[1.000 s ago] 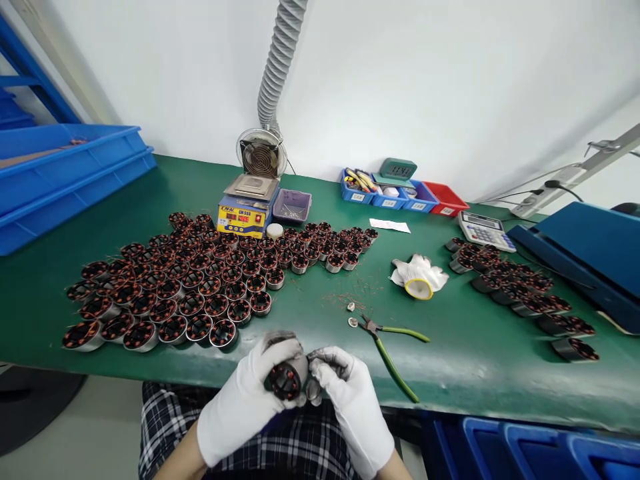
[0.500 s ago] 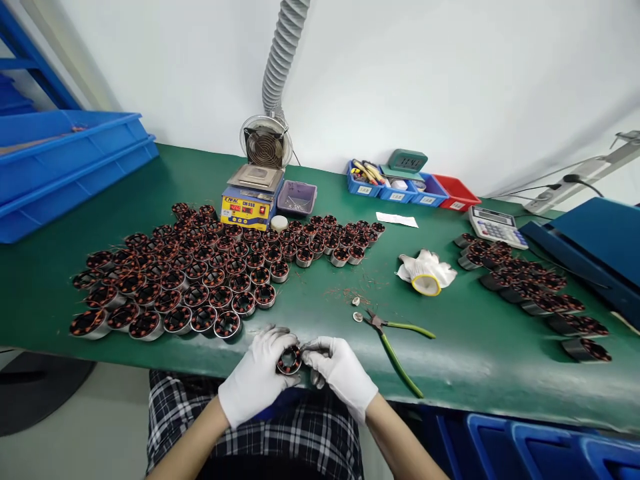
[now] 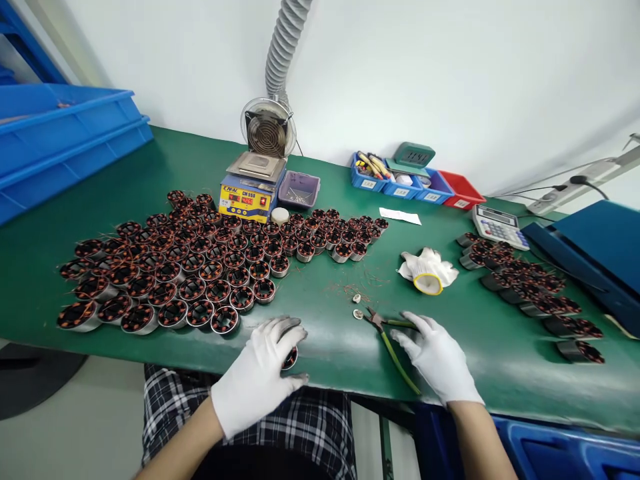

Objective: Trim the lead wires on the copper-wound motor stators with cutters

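My left hand, in a white glove with darkened fingertips, curls around a motor stator at the table's front edge. Only the ring's right side, with copper windings, shows between its fingers and thumb. My right hand, gloved alike, is open over the upper green handle of the diagonal cutters. Its fingers are apart, and whether they touch the handle I cannot tell. Two small whitish pieces lie beside the cutters' jaws. Many more wound stators stand in rows to the left.
Behind the stators are a blue-and-yellow CM 553 heating unit and a purple tray. A spare white glove lies near loose copper wire scraps. More stators stand at right, by a calculator. Blue bins flank the left.
My right hand has left the stator and moved right to the cutters, opening its fingers. My left hand has stayed at the stator, covering more of it.
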`<state>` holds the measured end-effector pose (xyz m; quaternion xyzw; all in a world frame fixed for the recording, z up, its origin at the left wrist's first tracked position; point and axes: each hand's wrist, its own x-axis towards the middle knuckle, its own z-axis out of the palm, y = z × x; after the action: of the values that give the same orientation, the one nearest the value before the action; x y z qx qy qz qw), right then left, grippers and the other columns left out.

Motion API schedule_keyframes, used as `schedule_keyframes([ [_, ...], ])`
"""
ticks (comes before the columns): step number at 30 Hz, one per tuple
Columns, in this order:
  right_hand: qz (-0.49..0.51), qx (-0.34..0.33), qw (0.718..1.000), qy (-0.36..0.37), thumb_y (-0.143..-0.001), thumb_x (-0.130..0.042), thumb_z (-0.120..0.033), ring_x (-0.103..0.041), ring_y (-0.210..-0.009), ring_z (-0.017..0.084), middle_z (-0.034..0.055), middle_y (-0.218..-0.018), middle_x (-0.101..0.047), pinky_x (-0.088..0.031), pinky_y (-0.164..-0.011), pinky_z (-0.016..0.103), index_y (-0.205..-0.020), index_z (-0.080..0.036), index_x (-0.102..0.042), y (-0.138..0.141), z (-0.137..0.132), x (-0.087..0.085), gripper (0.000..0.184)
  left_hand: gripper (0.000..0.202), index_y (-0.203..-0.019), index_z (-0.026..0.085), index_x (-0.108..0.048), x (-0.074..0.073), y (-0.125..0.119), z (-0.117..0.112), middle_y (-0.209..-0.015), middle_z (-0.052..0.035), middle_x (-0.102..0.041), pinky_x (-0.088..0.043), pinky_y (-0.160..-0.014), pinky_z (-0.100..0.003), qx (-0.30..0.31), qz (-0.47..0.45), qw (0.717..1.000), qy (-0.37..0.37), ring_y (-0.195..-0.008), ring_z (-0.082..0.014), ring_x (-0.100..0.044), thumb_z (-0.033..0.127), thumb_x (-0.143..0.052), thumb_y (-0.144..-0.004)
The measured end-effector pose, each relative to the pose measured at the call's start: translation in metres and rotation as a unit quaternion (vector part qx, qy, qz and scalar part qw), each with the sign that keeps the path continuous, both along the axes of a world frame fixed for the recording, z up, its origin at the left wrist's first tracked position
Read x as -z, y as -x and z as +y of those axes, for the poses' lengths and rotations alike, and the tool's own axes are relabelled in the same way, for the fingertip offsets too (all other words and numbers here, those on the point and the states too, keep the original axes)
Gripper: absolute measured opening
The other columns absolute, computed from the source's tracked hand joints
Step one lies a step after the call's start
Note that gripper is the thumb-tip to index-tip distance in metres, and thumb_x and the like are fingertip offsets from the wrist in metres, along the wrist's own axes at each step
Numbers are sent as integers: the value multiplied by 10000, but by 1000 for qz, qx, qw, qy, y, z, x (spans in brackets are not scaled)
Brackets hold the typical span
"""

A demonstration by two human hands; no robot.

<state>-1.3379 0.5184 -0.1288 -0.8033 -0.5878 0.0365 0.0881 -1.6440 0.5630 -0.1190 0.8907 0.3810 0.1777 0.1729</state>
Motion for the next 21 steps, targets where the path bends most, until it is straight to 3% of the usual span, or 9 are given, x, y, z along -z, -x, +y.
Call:
schedule_keyframes([
  [2,-92,61,994,16,-754,-524,-450,-487,-1078,352,221,-1204,-515,-407,-855,451,-1188,-38,-495,1,-4,9,599,332,-1044,191,-493,-5,-7,-1,-1197,-106,-507,-404,-911,-468,12,21,1000,16,-1105,-278,-469,147,-609,-736],
  [4,-145,93,985,25,-778,-493,-469,-430,-1130,384,238,-1254,-471,-357,-892,497,-1226,-10,-447,11,-8,19,644,169,-967,189,-533,-8,-14,0,-1141,-75,-549,-431,-850,-424,26,50,997,45,-1018,-243,-517,127,-501,-813],
  [7,-178,95,979,8,-809,-438,-507,-433,-1110,382,225,-1229,-493,-335,-888,496,-1197,-25,-474,34,-11,27,620,185,-935,198,-567,-8,-18,2,-1016,-44,-600,-438,-739,-383,40,90,993,66,-857,-213,-551,150,-399,-871],
  [11,-212,95,972,-27,-759,-450,-615,-439,-1068,379,221,-1153,-527,-317,-870,483,-1133,-20,-502,53,-8,23,704,211,-907,207,-595,-2,-18,2,-843,-36,-609,-409,-671,-360,31,121,991,38,-763,-212,-534,182,-387,-878],
  [16,-209,122,970,5,-802,-392,-604,-531,-798,302,166,-857,-591,-365,-668,367,-987,-105,-596,45,-6,18,570,189,-871,207,-601,8,-21,0,-788,-26,-593,-401,-665,-344,-1,95,995,27,-749,-205,-529,183,-414,-863],
  [21,-193,133,972,-22,-858,-338,-513,-528,-844,307,185,-889,-587,-368,-719,370,-1001,-101,-608,37,-9,23,513,192,-826,196,-605,14,-22,-1,-754,-35,-594,-403,-646,-345,-14,79,997,-16,-712,-206,-533,160,-417,-843],
])
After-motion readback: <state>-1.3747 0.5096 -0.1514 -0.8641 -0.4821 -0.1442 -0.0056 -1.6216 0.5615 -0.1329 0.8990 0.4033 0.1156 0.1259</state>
